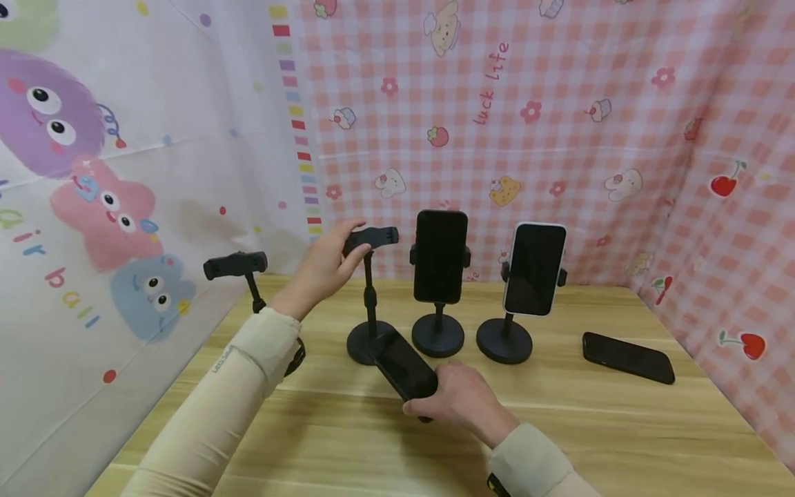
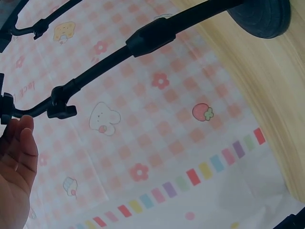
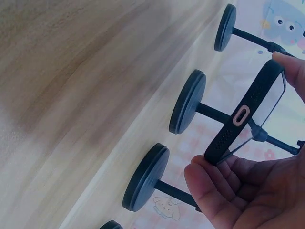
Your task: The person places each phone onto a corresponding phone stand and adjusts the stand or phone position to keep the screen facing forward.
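In the head view my left hand (image 1: 324, 266) pinches the left end of a black clamp head (image 1: 380, 237) on top of a phone stand, thumb in front. That stand's thin pole (image 1: 370, 298) rises from a round base (image 1: 358, 343). The left wrist view shows the hand's fingers (image 2: 27, 143) at the clamp end of the pole. My right hand (image 1: 468, 400) grips a black smartphone (image 1: 404, 364) by its edges, tilted in front of this stand. Its charging port edge (image 3: 241, 115) faces the right wrist camera.
Two stands to the right hold a black phone (image 1: 441, 255) and a white-edged phone (image 1: 535, 269). Another stand with a bare clamp (image 1: 236, 265) is at left, partly behind my left forearm. A black phone (image 1: 629, 357) lies on the wooden table (image 1: 621, 428). Patterned cloths hang behind.
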